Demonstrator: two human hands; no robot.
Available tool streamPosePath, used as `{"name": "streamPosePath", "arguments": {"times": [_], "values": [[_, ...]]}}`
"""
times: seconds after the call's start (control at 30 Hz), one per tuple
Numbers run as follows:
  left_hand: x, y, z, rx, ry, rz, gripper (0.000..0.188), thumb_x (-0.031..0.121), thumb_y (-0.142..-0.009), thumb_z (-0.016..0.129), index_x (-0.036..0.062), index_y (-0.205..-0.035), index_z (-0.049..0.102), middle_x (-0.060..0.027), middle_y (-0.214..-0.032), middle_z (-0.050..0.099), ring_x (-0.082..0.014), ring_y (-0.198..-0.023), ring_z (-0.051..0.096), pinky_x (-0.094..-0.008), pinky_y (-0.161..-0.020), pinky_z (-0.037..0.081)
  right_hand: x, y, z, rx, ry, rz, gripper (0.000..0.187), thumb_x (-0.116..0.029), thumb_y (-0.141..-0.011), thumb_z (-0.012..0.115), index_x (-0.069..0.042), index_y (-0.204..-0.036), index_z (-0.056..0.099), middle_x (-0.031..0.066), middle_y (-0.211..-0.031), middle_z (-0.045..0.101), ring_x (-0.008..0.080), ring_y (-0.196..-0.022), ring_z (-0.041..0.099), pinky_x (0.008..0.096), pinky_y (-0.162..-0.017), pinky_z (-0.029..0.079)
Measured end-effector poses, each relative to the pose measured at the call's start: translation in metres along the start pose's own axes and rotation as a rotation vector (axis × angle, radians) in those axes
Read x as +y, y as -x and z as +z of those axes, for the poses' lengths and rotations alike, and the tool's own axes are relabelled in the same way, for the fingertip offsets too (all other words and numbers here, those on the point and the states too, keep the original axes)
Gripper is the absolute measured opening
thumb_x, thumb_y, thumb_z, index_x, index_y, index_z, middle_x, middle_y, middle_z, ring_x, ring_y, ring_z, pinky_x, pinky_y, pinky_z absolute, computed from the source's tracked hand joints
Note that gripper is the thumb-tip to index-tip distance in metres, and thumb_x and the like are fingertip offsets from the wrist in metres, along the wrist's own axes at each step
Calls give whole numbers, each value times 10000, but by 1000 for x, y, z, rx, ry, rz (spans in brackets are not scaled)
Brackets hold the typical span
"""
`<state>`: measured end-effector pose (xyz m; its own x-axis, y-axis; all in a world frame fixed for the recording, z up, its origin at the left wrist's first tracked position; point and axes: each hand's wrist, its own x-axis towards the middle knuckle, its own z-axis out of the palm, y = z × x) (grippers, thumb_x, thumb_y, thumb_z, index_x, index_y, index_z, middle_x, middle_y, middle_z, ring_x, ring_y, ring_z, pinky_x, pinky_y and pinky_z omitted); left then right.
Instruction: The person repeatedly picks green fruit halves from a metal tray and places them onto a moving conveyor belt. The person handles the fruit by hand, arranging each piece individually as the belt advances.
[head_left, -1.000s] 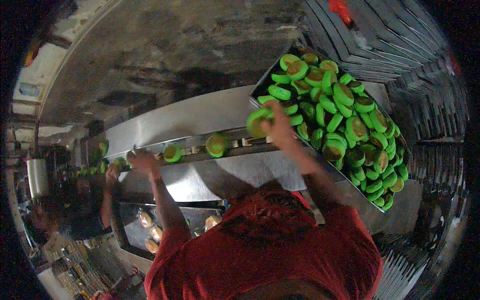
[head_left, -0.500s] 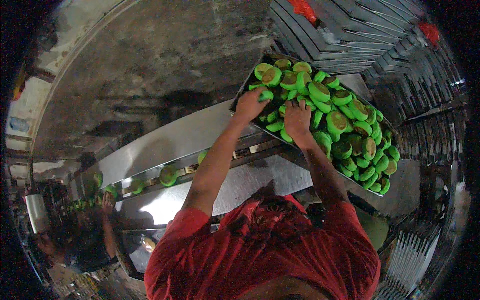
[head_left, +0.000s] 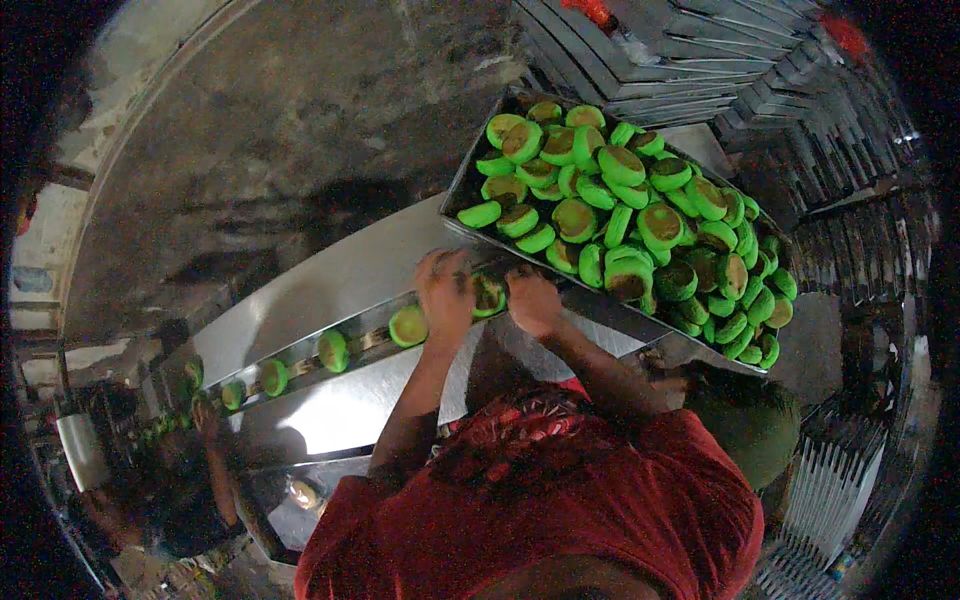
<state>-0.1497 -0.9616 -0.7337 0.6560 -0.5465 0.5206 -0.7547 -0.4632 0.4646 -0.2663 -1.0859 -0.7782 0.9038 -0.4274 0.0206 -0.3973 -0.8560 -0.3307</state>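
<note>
Both my hands are over a narrow conveyor channel. A green bun with a browned top (head_left: 488, 296) lies in the channel between them. My left hand (head_left: 447, 292) is curled down at the channel, its fingertips hidden. At the bun's other side, my right hand (head_left: 535, 300) has its fingers bent in; whatever they hold is hidden. Just left of my left hand another green bun (head_left: 408, 326) sits in the channel. Beyond my right hand stands a dark metal tray (head_left: 452, 205), heaped with green buns (head_left: 661, 227), some showing brown flat faces.
More spaced buns (head_left: 333, 350) line the channel leftward, between shiny metal ledges (head_left: 340, 412). Another person's arm (head_left: 212, 440) reaches to it at far left. Stacked dark trays (head_left: 700, 60) stand at the back right. A rounded olive-green shape (head_left: 748, 425) is beside my right arm.
Both hands have left the tray and come down to the channel, nearer me. Buns now fill the tray corner where my hands were. The tray appears slightly shifted left in the view.
</note>
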Motion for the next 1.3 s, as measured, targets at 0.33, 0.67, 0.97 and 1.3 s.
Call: {"name": "streamPosePath", "arguments": {"times": [0.33,0.67,0.97,1.3], "values": [[136,-188,140,-214,345,-129,488,168,-837,697,78,-1288,535,-232,-1113,627,-414,-1010,608,-474,-870,496,127,-87,-144,385,98,468,790,-269,-749,803,-290,-1415,380,202,-1344,482,475,-1006,602,552,-798,513],[-39,-17,24,-273,672,-389,431,166,-898,650,41,-1303,570,-201,-1302,572,-323,-1221,537,-378,-1039,406,91,-46,-163,745,-1284,292,537,-65,-780,704,-44,-1288,531,180,-1157,619,345,-1004,623,432,-870,514],[3,45,-5,-118,1024,-671,522,199,-875,709,25,-1336,535,-97,-1227,585,-214,-1132,552,-354,-983,438,-4,-15,-58,81,-1741,394,428,-314,-952,593,11,-1228,556,192,-1141,619,315,-1043,616,454,-920,482],[-35,83,-15,-273,9,-53,409,220,-839,717,11,-1176,618,-167,-1305,560,-368,-1205,530,-474,-1090,352,-3,12,-38,106,-772,-5,440,-141,-887,667,-133,-1309,546,121,-1187,624,335,-998,649,454,-857,541]]}}
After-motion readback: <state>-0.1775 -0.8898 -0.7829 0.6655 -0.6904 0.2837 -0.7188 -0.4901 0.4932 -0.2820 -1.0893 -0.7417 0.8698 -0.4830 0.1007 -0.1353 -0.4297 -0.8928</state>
